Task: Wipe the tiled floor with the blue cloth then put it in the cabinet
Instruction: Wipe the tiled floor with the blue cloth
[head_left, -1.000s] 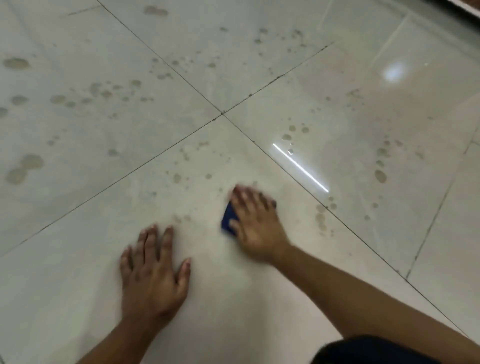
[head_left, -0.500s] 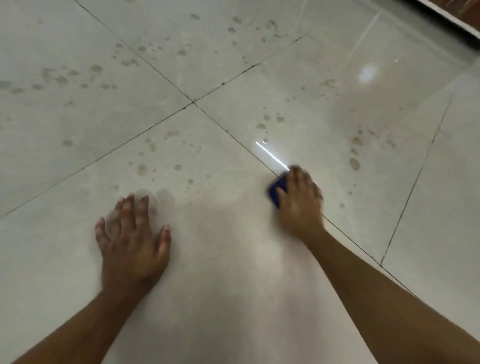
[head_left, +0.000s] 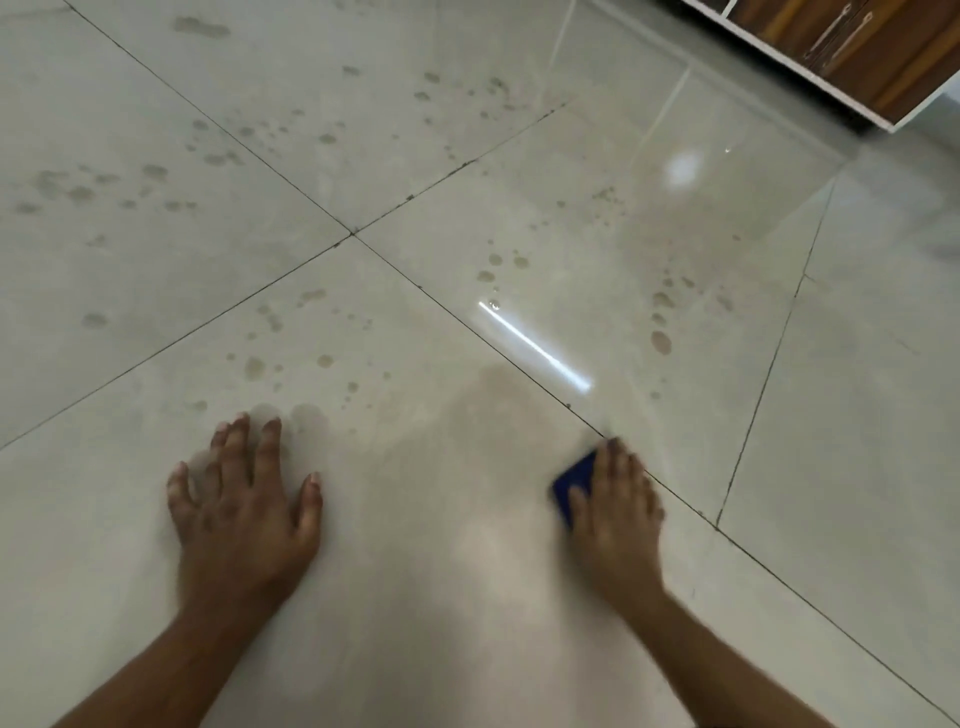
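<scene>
Cloth (head_left: 571, 483), dark blue, lies flat on the floor (head_left: 415, 597) under the right hand (head_left: 615, 512), close to the grout line (head_left: 675, 501) that runs diagonally past the fingertips. Only its left part shows, sticking out beside the thumb and index finger; the rest is hidden beneath the palm. The right fingers (head_left: 621, 462) are stretched out almost straight and held close together, pressing down on the cloth rather than curling round it. That hand is slightly blurred.

Left hand (head_left: 244, 512) rests palm down on the bare tile, well apart from the cloth, fingers spread wide and holding nothing.

Dried spots (head_left: 254, 366) are scattered over the tiles beyond both hands, with more spots on the glossy tile to the right of the grout cross. A bright streak of reflected light (head_left: 535, 345) lies on that tile beyond the right hand.

Cabinet (head_left: 852, 47), brown wood with a white frame, stands at the top right corner; its doors look closed, and what it holds cannot be seen.
</scene>
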